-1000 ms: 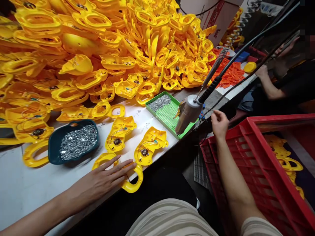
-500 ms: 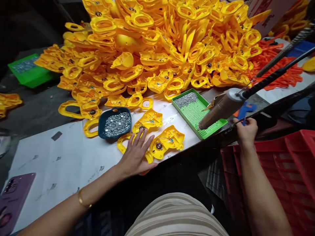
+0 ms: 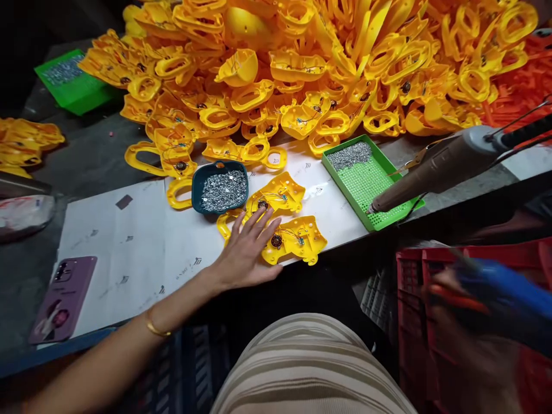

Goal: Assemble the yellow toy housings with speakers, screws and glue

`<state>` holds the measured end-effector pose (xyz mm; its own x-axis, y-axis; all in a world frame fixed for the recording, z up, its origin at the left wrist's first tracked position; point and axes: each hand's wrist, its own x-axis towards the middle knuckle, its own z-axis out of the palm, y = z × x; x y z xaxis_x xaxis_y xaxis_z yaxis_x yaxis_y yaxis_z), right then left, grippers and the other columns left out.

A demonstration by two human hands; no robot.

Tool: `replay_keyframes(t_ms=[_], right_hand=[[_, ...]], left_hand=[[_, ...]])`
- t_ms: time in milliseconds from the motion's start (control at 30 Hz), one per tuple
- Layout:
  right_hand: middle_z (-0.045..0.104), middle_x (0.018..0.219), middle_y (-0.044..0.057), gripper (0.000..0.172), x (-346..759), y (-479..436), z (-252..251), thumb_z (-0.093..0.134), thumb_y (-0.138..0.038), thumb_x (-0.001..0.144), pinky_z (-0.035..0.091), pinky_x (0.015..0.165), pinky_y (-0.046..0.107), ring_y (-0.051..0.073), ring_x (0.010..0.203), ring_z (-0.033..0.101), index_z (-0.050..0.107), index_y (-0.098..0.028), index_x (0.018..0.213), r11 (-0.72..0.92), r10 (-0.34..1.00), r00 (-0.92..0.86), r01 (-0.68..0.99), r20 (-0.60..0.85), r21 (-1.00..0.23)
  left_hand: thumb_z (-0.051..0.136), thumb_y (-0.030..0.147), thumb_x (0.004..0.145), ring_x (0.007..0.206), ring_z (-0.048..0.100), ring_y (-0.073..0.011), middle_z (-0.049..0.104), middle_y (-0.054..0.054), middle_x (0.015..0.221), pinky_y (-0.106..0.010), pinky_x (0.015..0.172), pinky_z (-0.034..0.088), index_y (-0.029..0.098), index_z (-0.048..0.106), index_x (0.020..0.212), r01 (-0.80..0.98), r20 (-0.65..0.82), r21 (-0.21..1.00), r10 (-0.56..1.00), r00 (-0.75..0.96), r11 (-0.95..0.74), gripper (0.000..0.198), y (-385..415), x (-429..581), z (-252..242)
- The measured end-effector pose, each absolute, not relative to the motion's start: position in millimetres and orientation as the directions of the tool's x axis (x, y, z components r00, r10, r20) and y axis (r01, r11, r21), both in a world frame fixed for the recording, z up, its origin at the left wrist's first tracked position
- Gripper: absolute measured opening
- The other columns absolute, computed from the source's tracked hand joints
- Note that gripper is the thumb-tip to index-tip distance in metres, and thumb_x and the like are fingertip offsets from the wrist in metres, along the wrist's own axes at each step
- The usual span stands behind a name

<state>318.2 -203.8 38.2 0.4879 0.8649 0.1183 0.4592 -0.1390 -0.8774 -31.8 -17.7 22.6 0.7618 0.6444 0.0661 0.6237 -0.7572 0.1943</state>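
left hand at 2 shells, near sheet edge

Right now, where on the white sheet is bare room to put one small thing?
On the white sheet, the widest patch lies between the purple phone and dark bowl; a smaller one between front yellow shells and green tray. Crowded: around the left grip and along the yellow heap.
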Motion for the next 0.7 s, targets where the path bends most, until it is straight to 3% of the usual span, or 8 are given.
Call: replay_keyframes(t_ms=[67,133,200,300,467,700], right_hand=[[0.073,0.088,0.006,0.023,301,-200,24,0.057,-0.040,0.089,0.061,0.065,0.026,0.018,0.083,0.070,0.070,-0.020,0.091,-0.153,0.911,0.411,0.431,0.043,-0.889],[0.073,0.098,0.007,0.025,282,-190,13,0.067,-0.035,0.084,0.062,0.070,0.029,0.021,0.089,0.071,0.068,-0.021,0.104,-0.181,0.947,0.312,0.322,-0.076,-0.929],[0.072,0.100,0.007,0.032,268,-179,9,0.065,-0.034,0.087,0.061,0.065,0.026,0.017,0.077,0.070,0.062,-0.022,0.116,-0.225,0.965,0.178,0.182,-0.193,-0.957],[0.070,0.092,0.005,0.031,261,-169,14,0.056,-0.038,0.093,0.055,0.055,0.022,0.010,0.058,0.061,0.059,-0.021,0.119,-0.284,0.958,0.045,0.054,-0.282,-0.957],[0.068,0.089,0.007,0.035,267,-168,19,0.052,-0.046,0.094,0.054,0.051,0.022,0.013,0.064,0.062,0.059,-0.016,0.109,-0.384,0.923,0.004,0.019,-0.384,-0.923],[0.065,0.074,0.003,0.044,272,-169,13,0.050,-0.055,0.092,0.046,0.043,0.022,0.011,0.049,0.054,0.054,-0.015,0.108,-0.508,0.861,0.020,0.067,-0.508,-0.859]], left_hand=[[0.057,0.064,0.080,0.147,0.019,-0.0356,0.031,-0.020,0.155,-0.054,0.119,0.006,0.012,0.024,0.151,0.667,0.171,0.219,0.701,0.692,-0.712,0.094,-26,-4,17],[0.054,0.071,0.080,0.146,0.021,-0.0354,0.034,-0.021,0.153,-0.055,0.119,0.003,0.009,0.025,0.151,0.677,0.186,0.244,0.718,0.670,-0.695,0.099,-32,22,9],[0.051,0.071,0.082,0.146,0.023,-0.0341,0.034,-0.021,0.153,-0.054,0.119,0.000,0.008,0.027,0.150,0.681,0.163,0.263,0.728,0.666,-0.683,0.096,-36,41,3],[0.052,0.065,0.085,0.145,0.026,-0.0320,0.035,-0.019,0.153,-0.054,0.119,-0.003,0.009,0.029,0.149,0.699,0.131,0.291,0.751,0.648,-0.654,0.088,-37,50,-3],[0.055,0.063,0.084,0.144,0.029,-0.0301,0.036,-0.018,0.153,-0.052,0.119,-0.009,0.008,0.031,0.148,0.706,0.126,0.288,0.756,0.642,-0.647,0.087,-38,49,-3],[0.053,0.063,0.085,0.144,0.029,-0.0294,0.035,-0.017,0.153,-0.053,0.119,-0.009,0.007,0.033,0.147,0.716,0.113,0.258,0.757,0.644,-0.648,0.086,-40,54,0]])
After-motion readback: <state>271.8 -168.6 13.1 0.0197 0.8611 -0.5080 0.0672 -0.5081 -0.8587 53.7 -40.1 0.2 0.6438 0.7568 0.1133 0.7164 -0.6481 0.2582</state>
